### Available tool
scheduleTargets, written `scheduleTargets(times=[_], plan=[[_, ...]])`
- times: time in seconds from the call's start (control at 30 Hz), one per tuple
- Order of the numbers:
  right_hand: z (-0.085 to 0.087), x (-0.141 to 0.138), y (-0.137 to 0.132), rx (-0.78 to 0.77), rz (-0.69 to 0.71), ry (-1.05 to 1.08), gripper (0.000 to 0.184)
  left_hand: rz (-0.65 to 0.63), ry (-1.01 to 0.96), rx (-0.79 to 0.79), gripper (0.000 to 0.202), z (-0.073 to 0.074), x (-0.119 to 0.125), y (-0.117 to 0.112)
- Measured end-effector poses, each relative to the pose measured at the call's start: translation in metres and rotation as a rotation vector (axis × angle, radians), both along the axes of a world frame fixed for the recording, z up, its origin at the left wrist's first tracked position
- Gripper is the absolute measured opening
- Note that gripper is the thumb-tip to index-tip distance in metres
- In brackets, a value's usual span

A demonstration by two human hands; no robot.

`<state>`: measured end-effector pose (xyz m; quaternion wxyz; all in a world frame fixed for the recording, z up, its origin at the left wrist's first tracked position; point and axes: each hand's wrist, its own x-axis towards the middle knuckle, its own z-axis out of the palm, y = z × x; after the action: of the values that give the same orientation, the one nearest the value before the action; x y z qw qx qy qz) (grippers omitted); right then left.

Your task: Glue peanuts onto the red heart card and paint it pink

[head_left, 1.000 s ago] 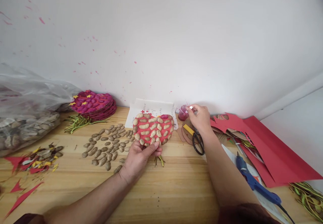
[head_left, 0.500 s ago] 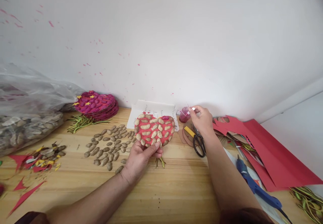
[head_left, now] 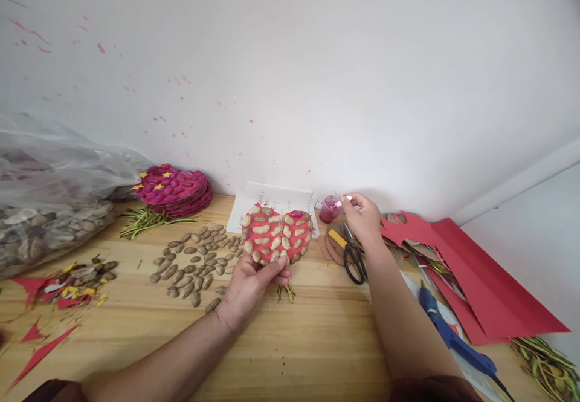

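Observation:
My left hand (head_left: pixel 254 278) pinches the lower edge of a heart-shaped red card (head_left: pixel 277 227), thumb in front and fingers behind. Rows of pale peanuts cover the card, and one peanut (head_left: pixel 296 214) near its upper right is magenta. Green stems (head_left: pixel 286 293) stick out below it. At the back right, my right hand (head_left: pixel 363 216) is closed on a white-handled paintbrush (head_left: pixel 343 201). The brush's lower end is inside a clear plastic cup (head_left: pixel 328 210) of magenta paint, so its tip is hard to make out.
Loose peanuts (head_left: pixel 199 263) lie left of the card. Behind them is a stack of magenta peanut pieces (head_left: pixel 174 190) beside a plastic bag (head_left: pixel 49 220). Scissors (head_left: pixel 356 260), a blue glue gun (head_left: pixel 457 341) and red card sheets (head_left: pixel 489 281) are on the right. Printed paper (head_left: pixel 240 208) stands against the wall.
The paintbrush has shifted slightly at the cup, with my right hand a little lower. My left hand still holds the peanut-covered card in nearly the same place; the whole view has turned slightly.

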<state>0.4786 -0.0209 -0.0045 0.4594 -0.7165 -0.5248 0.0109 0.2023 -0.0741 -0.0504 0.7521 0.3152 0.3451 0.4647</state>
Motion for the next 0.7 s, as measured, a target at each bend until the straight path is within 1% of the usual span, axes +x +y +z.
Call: scheduleTargets(times=[0.17,0.3,0.4,0.47,0.5,0.6,0.7], plan=[[-0.001,0.005,0.0,0.058,-0.016,0.042,0.036,0.009,-0.001,-0.015,0.041,-0.001,0.001,0.001],[0.009,0.0,-0.011,0.155,-0.067,0.082,0.039,0.008,0.001,-0.012,0.042,0.0,0.001,0.001],[0.022,-0.019,-0.031,0.231,-0.064,0.121,0.042,-0.001,-0.004,0.003,0.042,0.0,0.0,0.0],[0.029,-0.038,-0.049,0.331,0.001,0.183,0.037,-0.005,-0.011,0.017,0.041,-0.001,-0.001,-0.001],[0.031,-0.048,-0.059,0.371,0.028,0.176,0.033,-0.006,-0.012,0.019,0.04,-0.001,-0.001,-0.002],[0.029,-0.073,-0.082,0.43,0.091,0.145,0.022,-0.014,0.005,0.023,0.04,-0.003,-0.002,-0.003],[0.023,-0.083,-0.095,0.483,0.147,0.097,0.012,-0.034,0.064,0.062,0.041,-0.003,-0.001,-0.004]])
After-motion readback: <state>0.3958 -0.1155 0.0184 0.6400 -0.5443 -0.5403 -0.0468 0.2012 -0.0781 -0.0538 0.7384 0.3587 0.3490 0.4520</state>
